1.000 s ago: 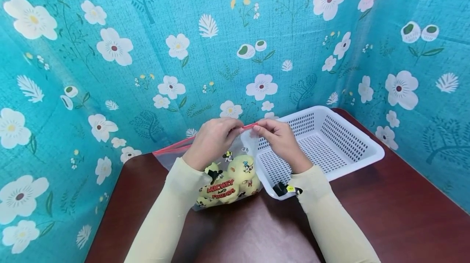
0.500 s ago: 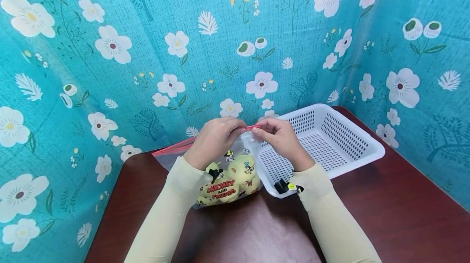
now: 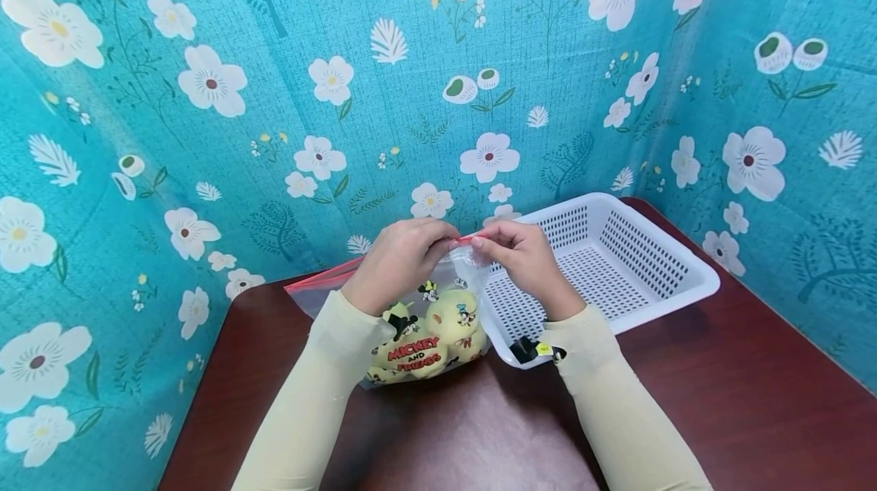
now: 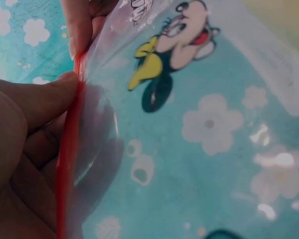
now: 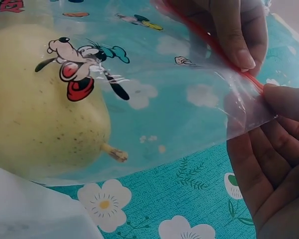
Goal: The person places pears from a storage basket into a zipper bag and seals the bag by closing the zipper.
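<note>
A clear zip bag (image 3: pixel 411 365) printed with cartoon characters and "MICKEY AND FRIENDS" stands left of the middle of the table, with several yellow-green pears (image 5: pixel 50 124) inside. My left hand (image 3: pixel 404 259) pinches its red zip strip (image 4: pixel 67 149) between thumb and fingers. Close beside it, my right hand (image 3: pixel 527 263) pinches the strip's right end, thumb in front and fingers behind. Only a short stretch of red shows between the two hands in the head view. Left of my left hand, the strip (image 3: pixel 322 276) shows as two separate red lines.
A white perforated plastic basket (image 3: pixel 658 308) stands at the right, just beside the bag, and nothing shows inside it. A small black device (image 3: pixel 524 350) sits at my right cuff, overlapping the basket's near corner. Blue flowered cloth (image 3: pixel 411 95) hangs behind the dark red table (image 3: pixel 754 400).
Both hands keep their pinch on the zip strip and have barely shifted. The bag and the basket stay where they were.
</note>
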A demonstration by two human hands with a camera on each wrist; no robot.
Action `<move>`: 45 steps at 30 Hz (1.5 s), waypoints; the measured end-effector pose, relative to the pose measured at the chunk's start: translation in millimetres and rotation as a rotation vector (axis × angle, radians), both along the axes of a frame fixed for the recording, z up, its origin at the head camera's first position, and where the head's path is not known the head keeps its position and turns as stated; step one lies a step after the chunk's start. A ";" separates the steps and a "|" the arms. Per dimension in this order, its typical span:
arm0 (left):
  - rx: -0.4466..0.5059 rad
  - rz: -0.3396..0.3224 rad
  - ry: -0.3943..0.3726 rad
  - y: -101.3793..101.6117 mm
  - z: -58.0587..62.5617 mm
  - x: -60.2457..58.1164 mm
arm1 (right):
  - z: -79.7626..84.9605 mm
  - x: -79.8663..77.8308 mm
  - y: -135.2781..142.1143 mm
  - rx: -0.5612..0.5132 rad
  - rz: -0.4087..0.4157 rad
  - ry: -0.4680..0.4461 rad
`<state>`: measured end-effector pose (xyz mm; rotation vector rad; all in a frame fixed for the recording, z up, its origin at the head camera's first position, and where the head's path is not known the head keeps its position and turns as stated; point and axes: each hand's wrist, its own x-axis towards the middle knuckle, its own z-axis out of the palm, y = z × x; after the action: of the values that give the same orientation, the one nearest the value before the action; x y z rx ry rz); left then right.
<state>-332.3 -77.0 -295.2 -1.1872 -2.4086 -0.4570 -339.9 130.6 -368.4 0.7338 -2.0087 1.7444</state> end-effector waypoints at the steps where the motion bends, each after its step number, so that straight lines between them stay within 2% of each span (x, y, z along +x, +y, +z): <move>1: -0.001 0.002 -0.007 -0.5 0.0 0.0 | 0.1 0.1 0.0 -0.005 0.006 0.001; 10: 0.005 0.011 -0.025 -4.0 1.2 0.6 | 1.0 2.3 -0.5 -0.047 0.070 0.012; 21: 0.028 -0.025 0.000 -6.1 3.6 2.3 | 2.7 7.5 -1.6 -0.079 0.120 -0.007; 28: 0.030 -0.025 0.021 -6.8 4.2 1.5 | 4.6 7.3 -2.2 -0.075 0.057 -0.009; 34: 0.033 -0.006 0.042 -9.9 3.5 -1.4 | 18.4 16.9 -5.7 -0.062 0.029 0.012; 45: 0.028 0.028 -0.007 -18.5 2.6 -4.8 | 24.0 18.2 -6.2 -0.031 -0.016 -0.016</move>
<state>-337.0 -95.5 -292.6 -1.1399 -2.4137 -0.4858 -321.7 124.5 -344.4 0.6934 -1.9880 1.7738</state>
